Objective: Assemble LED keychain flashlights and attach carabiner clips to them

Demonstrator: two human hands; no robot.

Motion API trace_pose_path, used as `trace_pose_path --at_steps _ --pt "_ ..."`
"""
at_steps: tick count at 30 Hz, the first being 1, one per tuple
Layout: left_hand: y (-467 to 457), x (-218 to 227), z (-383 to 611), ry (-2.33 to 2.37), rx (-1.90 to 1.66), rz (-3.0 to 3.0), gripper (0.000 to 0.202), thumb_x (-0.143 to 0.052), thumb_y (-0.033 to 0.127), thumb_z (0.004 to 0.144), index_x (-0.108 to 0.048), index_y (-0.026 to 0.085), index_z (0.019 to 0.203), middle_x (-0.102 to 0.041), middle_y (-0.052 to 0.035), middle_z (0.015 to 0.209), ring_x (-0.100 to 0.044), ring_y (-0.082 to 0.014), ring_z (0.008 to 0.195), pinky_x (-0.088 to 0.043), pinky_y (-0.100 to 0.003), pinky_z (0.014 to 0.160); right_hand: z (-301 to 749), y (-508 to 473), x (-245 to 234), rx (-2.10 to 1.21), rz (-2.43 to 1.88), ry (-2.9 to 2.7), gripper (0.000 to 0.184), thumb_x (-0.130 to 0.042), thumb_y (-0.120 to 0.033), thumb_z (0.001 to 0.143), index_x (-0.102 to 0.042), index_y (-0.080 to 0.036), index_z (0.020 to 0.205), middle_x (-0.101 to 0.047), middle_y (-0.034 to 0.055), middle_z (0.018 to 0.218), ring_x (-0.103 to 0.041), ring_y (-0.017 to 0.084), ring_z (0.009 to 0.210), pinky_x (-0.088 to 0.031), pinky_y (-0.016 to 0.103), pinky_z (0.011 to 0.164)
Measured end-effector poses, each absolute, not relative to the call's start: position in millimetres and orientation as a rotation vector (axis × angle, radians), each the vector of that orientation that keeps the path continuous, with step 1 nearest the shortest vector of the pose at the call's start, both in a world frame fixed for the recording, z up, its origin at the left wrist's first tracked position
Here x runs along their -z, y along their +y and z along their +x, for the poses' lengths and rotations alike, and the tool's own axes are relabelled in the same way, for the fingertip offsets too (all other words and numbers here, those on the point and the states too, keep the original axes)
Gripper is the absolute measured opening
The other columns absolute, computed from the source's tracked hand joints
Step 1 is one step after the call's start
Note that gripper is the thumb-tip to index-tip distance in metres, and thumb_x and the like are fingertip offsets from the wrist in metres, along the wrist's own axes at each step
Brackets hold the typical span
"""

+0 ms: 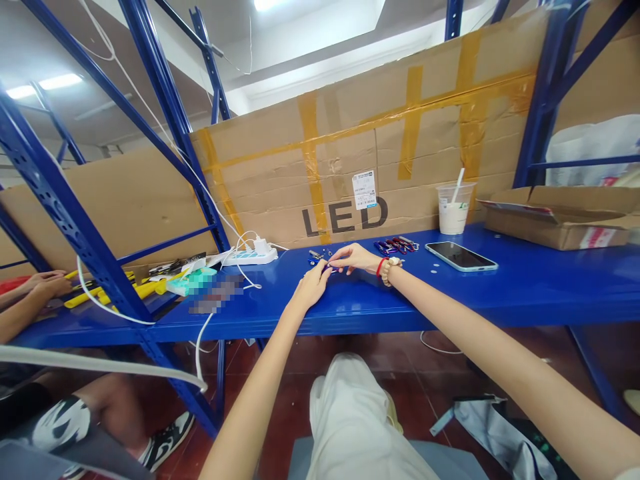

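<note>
My left hand and my right hand meet over the blue tabletop, fingertips almost touching. Both have their fingers closed in a pinch around something small and dark; its kind is too small to make out. Just behind my left hand lie several small metal parts. To the right of my right hand is a loose pile of small red, blue and silver metal pieces. A red cord and a beaded bracelet circle my right wrist.
A phone, a plastic cup with a straw and an open cardboard box stand on the right. A white power strip with cables lies left. Farther left, another person's hands are beside yellow-handled tools. Cardboard closes the back.
</note>
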State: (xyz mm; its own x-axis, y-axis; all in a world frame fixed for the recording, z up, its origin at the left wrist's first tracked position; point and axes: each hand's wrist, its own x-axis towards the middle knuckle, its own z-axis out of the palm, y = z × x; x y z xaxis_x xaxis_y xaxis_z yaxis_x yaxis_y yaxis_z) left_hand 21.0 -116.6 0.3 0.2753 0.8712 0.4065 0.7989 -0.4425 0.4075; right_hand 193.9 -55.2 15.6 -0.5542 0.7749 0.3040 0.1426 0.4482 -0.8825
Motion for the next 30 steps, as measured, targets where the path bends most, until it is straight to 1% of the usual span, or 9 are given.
trace_pose_path --at_steps 4,6,11,15,20,24,27,30 --pt "-115 0 20 1.581 -0.87 2.412 0.027 -0.028 0.036 0.092 -0.048 0.025 0.107 -0.064 -0.0001 0.079 -0.062 -0.016 0.077 -0.046 -0.026 0.074 192 -54 -15 -1.054 -0.784 -2.0 0.043 -0.072 -0.046 0.06 -0.071 -0.013 0.085 -0.067 0.0045 0.072 -0.057 0.009 0.056 -0.045 0.014 0.042" --pt "-116 0 20 1.61 -0.862 2.412 0.027 -0.029 0.035 0.092 -0.05 0.026 0.106 -0.064 0.0 0.075 -0.062 -0.0169 0.075 -0.046 -0.027 0.073 191 -56 -14 -1.049 -0.802 -2.006 0.043 -0.071 -0.048 0.06 -0.071 -0.013 0.085 -0.066 0.0042 0.069 -0.056 0.008 0.054 -0.044 0.014 0.04" --pt "-119 -2 19 1.722 -0.873 2.438 0.026 -0.033 0.034 0.091 -0.053 0.027 0.106 -0.066 -0.004 0.093 -0.062 -0.0228 0.09 -0.045 -0.031 0.077 185 -64 -16 -1.109 -0.862 -1.99 0.048 -0.072 -0.051 0.058 -0.071 -0.013 0.086 -0.067 0.0056 0.069 -0.058 0.009 0.053 -0.043 0.013 0.038" --pt "-119 -3 19 1.784 -0.863 2.459 0.026 -0.034 0.033 0.091 -0.053 0.028 0.108 -0.066 -0.0042 0.1 -0.061 -0.0242 0.094 -0.045 -0.032 0.077 184 -68 -19 -1.149 -0.895 -1.971 0.048 -0.073 -0.052 0.056 -0.07 -0.013 0.084 -0.066 0.005 0.064 -0.059 0.011 0.052 -0.044 0.014 0.038" --pt "-119 -3 20 1.827 -0.866 2.464 0.026 -0.037 0.031 0.09 -0.054 0.029 0.109 -0.065 -0.0038 0.103 -0.06 -0.0235 0.097 -0.045 -0.031 0.079 186 -70 -22 -1.204 -0.934 -1.949 0.046 -0.074 -0.052 0.055 -0.069 -0.013 0.078 -0.065 0.005 0.064 -0.06 0.012 0.053 -0.046 0.015 0.039" --pt "-119 -3 20 1.753 -0.912 2.496 0.024 -0.04 0.029 0.089 -0.056 0.029 0.107 -0.064 -0.0012 0.107 -0.058 -0.0209 0.1 -0.044 -0.029 0.083 188 -71 -22 -1.279 -0.96 -1.933 0.046 -0.074 -0.052 0.054 -0.068 -0.013 0.077 -0.067 0.0064 0.075 -0.061 0.012 0.059 -0.045 0.014 0.04" --pt "-118 -4 19 1.664 -0.947 2.529 0.021 -0.042 0.027 0.088 -0.059 0.027 0.101 -0.065 0.0001 0.104 -0.059 -0.019 0.098 -0.043 -0.027 0.085 190 -73 -23 -1.336 -0.962 -1.954 0.047 -0.074 -0.053 0.055 -0.068 -0.013 0.078 -0.067 0.007 0.081 -0.061 0.012 0.062 -0.046 0.014 0.042" --pt "-117 -6 18 1.563 -1.006 2.501 0.022 -0.04 0.027 0.088 -0.058 0.025 0.101 -0.065 -0.0008 0.102 -0.059 -0.0181 0.095 -0.042 -0.028 0.086 191 -72 -28 -1.344 -0.958 -1.992 0.046 -0.071 -0.056 0.056 -0.068 -0.015 0.077 -0.066 0.0056 0.078 -0.061 0.011 0.063 -0.046 0.013 0.043"
